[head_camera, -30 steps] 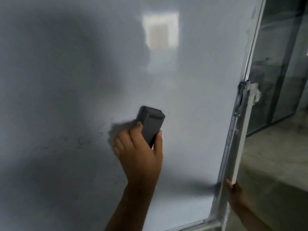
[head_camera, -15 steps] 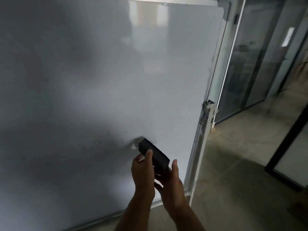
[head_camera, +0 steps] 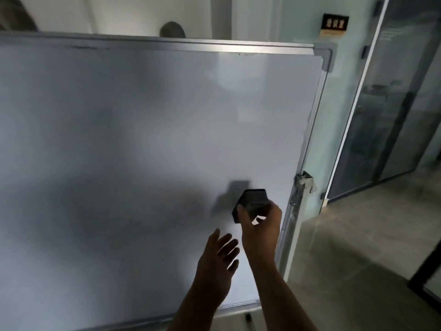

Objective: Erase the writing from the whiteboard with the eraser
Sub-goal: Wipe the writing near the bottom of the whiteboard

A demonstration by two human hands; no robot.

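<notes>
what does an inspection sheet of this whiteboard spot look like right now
surface: whiteboard looks wiped; no clear writing seen, lower area shadowed
job's things: dark eraser in front of the board's lower right
clutter: small dark object below the bottom frame, too blurred to name
grippers: right hand grips the eraser; left hand open, holding nothing
cables: nothing seen
surroundings: glass partition to the right, sign on the wall, tiled floor

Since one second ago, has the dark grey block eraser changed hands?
Yes. The dark grey block eraser passed from the left hand to the right hand, nearer the whiteboard's right frame.
</notes>
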